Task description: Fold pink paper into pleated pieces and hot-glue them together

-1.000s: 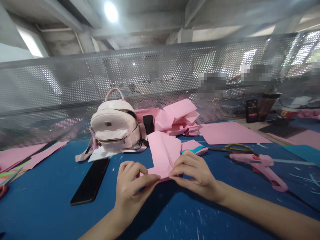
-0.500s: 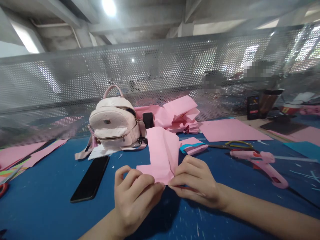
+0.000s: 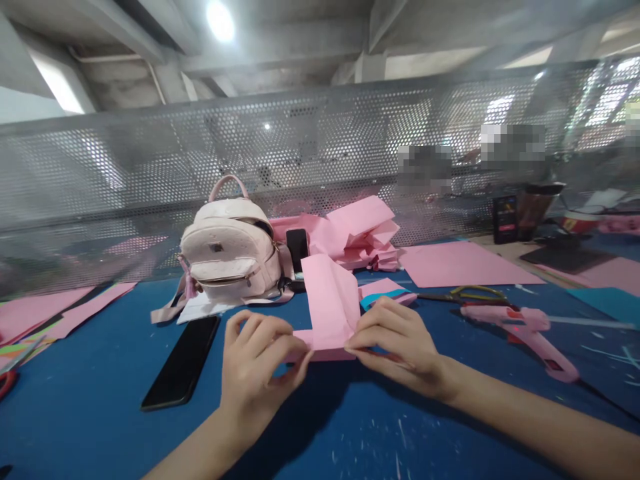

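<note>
A folded pink paper piece (image 3: 327, 303) stands up above the blue table (image 3: 100, 373), held at its lower edge by both hands. My left hand (image 3: 257, 370) pinches the lower left flap with curled fingers. My right hand (image 3: 395, 340) pinches the lower right corner, fingers pressed together. A black phone (image 3: 181, 361) lies flat just left of my left hand.
A pale pink backpack (image 3: 231, 250) sits behind, with a second phone (image 3: 298, 249) leaning beside it and a heap of folded pink paper (image 3: 360, 233). To the right lie a pink sheet (image 3: 463, 263), scissors (image 3: 463, 293) and a pink glue gun (image 3: 525, 330). A perforated metal screen (image 3: 320, 153) bounds the back.
The paper has been turned and lifted slightly between the hands; my left fingers have shifted along its lower left flap while my right hand keeps its pinch.
</note>
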A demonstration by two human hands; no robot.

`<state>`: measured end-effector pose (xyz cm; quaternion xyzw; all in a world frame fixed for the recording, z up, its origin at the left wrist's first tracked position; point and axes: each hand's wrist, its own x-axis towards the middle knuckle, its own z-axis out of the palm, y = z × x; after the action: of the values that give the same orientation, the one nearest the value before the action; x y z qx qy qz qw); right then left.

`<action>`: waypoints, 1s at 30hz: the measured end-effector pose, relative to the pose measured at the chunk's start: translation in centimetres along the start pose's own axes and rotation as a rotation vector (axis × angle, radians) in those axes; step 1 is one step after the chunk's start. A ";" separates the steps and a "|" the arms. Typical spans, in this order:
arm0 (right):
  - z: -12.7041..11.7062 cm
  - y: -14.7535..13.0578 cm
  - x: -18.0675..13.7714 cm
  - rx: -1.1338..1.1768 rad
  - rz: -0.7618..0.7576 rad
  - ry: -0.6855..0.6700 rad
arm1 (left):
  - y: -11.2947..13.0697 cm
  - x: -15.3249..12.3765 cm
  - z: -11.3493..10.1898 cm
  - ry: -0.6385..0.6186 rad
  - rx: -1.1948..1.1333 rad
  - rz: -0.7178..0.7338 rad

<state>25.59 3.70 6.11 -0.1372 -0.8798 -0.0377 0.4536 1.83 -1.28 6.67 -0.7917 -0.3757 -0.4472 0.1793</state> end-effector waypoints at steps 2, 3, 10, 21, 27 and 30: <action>-0.1 0.3 -0.1 -0.023 -0.022 -0.003 | -0.4 0.1 0.0 -0.140 -0.066 -0.096; -0.1 0.5 -0.2 -0.034 -0.025 -0.003 | -0.7 0.0 0.0 -0.218 -0.106 -0.146; -0.4 1.0 -0.3 -0.097 -0.098 0.000 | -1.1 -0.9 0.9 -0.355 -0.495 -0.337; -0.4 0.1 0.0 -0.111 -0.147 0.067 | 0.1 -0.7 0.8 -0.277 -0.740 -0.658; -0.4 0.1 0.1 -0.085 -0.162 0.079 | -0.2 -0.8 1.3 -0.417 -0.807 -0.517; -0.3 0.4 0.1 -0.050 -0.156 0.063 | -0.4 -1.0 1.2 -0.379 -0.775 -0.373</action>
<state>25.91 4.00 6.32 -0.0783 -0.8719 -0.0990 0.4731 1.90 -0.67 5.13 -0.7869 -0.3432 -0.4265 -0.2848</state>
